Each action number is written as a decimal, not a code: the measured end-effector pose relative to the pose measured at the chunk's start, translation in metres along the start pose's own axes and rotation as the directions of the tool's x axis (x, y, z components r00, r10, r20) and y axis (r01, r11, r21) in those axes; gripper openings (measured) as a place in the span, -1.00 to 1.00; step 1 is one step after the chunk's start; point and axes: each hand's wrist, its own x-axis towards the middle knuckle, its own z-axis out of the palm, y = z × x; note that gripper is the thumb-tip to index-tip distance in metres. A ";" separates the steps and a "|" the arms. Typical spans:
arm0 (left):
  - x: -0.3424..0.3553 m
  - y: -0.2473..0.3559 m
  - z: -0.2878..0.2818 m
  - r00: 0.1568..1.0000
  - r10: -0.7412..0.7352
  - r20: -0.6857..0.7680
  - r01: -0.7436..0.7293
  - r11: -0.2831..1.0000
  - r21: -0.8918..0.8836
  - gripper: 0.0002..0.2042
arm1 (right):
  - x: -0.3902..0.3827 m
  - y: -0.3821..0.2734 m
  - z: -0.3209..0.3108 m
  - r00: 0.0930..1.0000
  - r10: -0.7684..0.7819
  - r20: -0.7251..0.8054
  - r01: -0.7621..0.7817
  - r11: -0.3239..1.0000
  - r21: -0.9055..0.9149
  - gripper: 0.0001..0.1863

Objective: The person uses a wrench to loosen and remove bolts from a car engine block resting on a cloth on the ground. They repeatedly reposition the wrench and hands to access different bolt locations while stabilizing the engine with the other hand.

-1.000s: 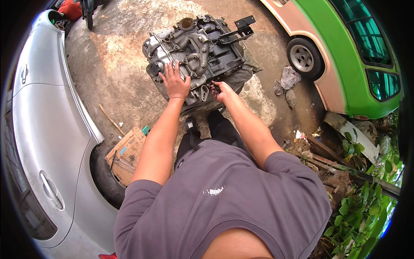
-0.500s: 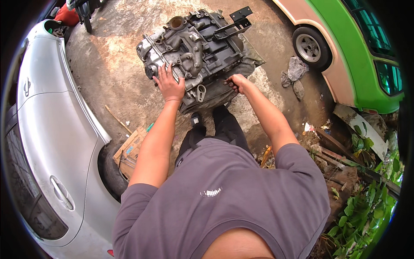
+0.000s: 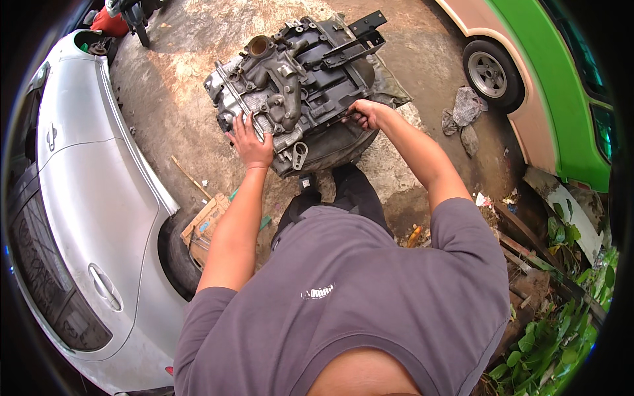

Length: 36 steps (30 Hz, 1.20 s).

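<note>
A grimy metal engine (image 3: pixel 323 92) lies in front of me on a dark rounded support (image 3: pixel 330 155), perhaps a tyre. My left hand (image 3: pixel 251 144) rests with fingers spread on the engine's near left edge, beside the ribbed silver part. At the near right edge my right hand (image 3: pixel 364 115) is closed, fingertips against the engine's lower side; what it pinches is too small and dark to name. A curved manifold (image 3: pixel 288 99) tops the engine, and a black bracket (image 3: pixel 353 47) juts out at its far right. Between my hands a metal eyelet (image 3: pixel 300 156) sticks out toward me.
A silver car (image 3: pixel 92 171) stands close on my left, with a wooden box (image 3: pixel 205 228) near its wheel. To the right is a green and peach vehicle (image 3: pixel 538 99). Crumpled plastic (image 3: pixel 467 109) lies on the concrete floor (image 3: pixel 172 112). Planks and plants (image 3: pixel 551 336) fill the lower right.
The whole view has shifted slightly. My left hand has slid a little toward me along the engine's edge, and my right hand has moved closer in against its side.
</note>
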 end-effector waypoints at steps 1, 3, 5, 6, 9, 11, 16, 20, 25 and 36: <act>0.000 0.001 -0.001 1.000 -0.007 0.015 0.007 1.000 0.004 -0.32 | 0.000 -0.001 0.001 1.000 0.007 0.020 -0.008 1.000 0.027 -0.67; 0.000 0.003 -0.001 0.999 -0.023 0.024 0.022 1.000 0.012 -0.33 | 0.000 -0.001 0.006 1.000 0.016 0.023 -0.017 0.996 0.084 -0.68; 0.001 0.003 -0.003 0.999 -0.020 0.034 0.019 1.000 0.021 -0.33 | -0.001 0.005 0.014 1.000 -0.012 0.028 0.007 0.989 0.146 -0.69; 0.002 0.003 -0.003 1.000 -0.013 0.025 0.013 1.000 0.009 -0.33 | -0.002 0.008 0.021 1.000 -0.010 0.018 0.007 0.981 0.194 -0.69; 0.000 0.002 -0.003 1.000 0.003 0.015 -0.002 1.000 -0.024 -0.33 | -0.002 0.020 0.041 0.995 -0.098 -0.011 0.097 0.952 0.291 -0.74; 0.000 0.001 -0.003 0.999 0.034 -0.003 -0.034 0.999 -0.041 -0.33 | -0.004 0.023 0.052 0.991 -0.124 -0.044 0.132 0.932 0.338 -0.76; 0.002 -0.003 -0.005 0.997 0.077 0.021 -0.075 0.992 -0.103 -0.32 | 0.002 0.042 0.095 0.908 -0.257 -0.329 0.377 0.845 0.380 -0.74; 0.000 -0.004 -0.006 0.993 0.104 0.054 -0.096 0.986 -0.134 -0.31 | 0.025 0.068 0.136 0.820 -0.302 -0.487 0.515 0.759 0.397 -0.72; 0.000 -0.005 -0.007 0.987 0.130 0.090 -0.116 0.983 -0.142 -0.31 | 0.053 0.094 0.160 0.882 -0.238 -0.407 0.455 0.659 0.599 -0.75; 0.002 -0.006 -0.007 0.985 0.140 0.104 -0.128 0.985 -0.113 -0.29 | 0.055 0.127 0.121 0.356 -0.417 -0.836 0.556 0.814 -0.169 -0.77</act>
